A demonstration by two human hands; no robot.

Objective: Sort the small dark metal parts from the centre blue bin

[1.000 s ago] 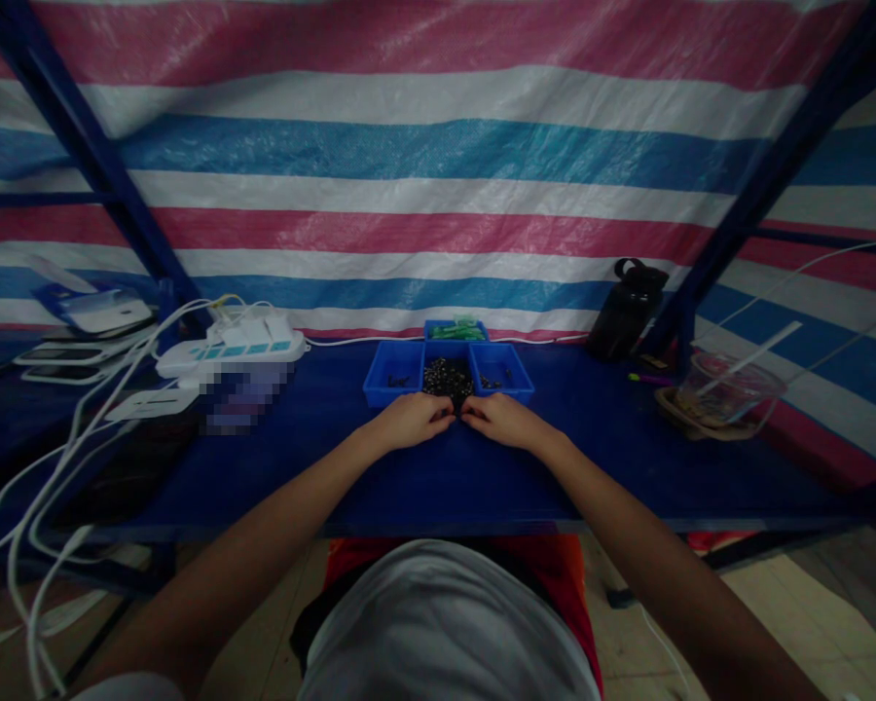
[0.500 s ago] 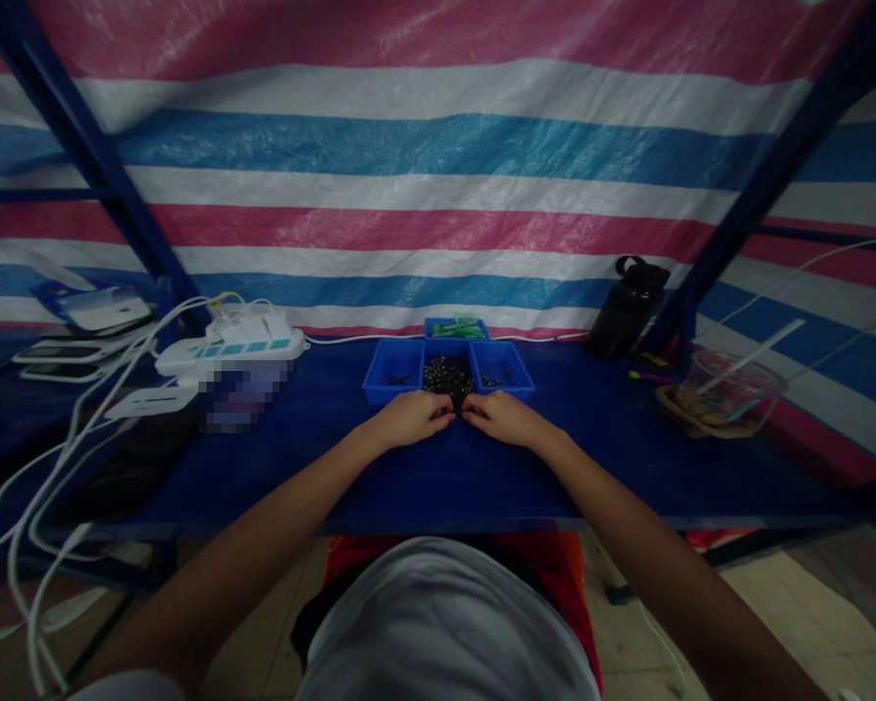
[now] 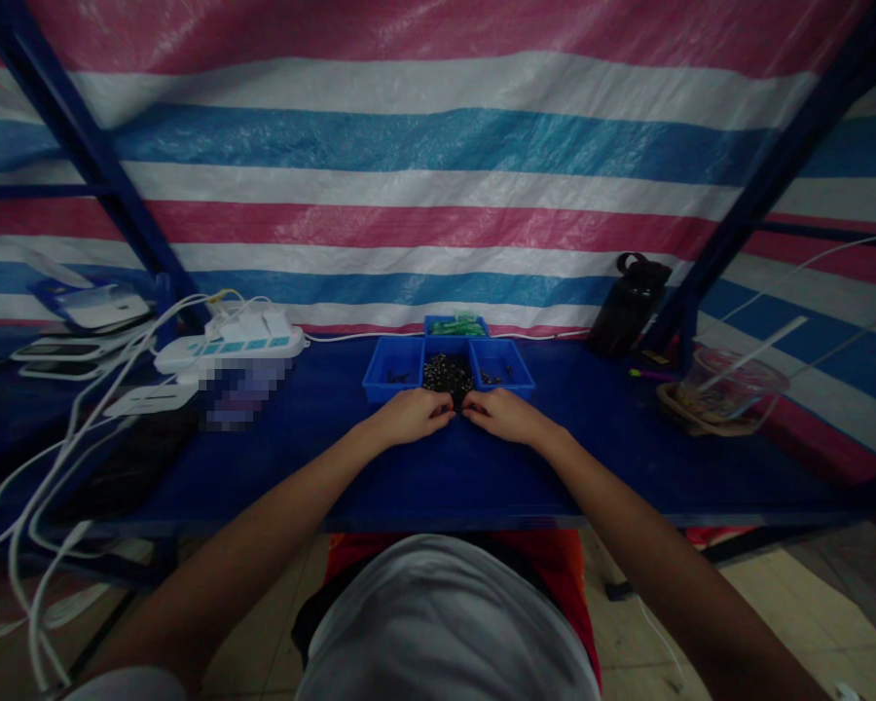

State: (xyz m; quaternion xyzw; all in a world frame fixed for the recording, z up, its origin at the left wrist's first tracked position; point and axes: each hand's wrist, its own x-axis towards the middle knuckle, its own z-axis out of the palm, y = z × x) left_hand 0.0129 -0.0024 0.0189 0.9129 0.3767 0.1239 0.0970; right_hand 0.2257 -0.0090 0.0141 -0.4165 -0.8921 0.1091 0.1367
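Observation:
My left hand and my right hand meet almost fingertip to fingertip at the front of a pile of small dark parts with shiny bits. Both hands are closed in a pinch; whatever sits between the fingers is too small to make out. To the left of the pile, a blue tray contains a few small dark pieces. A second blue tray on the right also has small dark pieces in it. Behind the pile, another blue bin holds green packets.
On the left lie a white power strip, several white cables and phones. A black bottle stands at the back right, near a clear plastic cup with a straw. Blue frame posts flank the blue table.
Both hands stay at the front of the pile with hardly any movement. The whole view has shifted very slightly.

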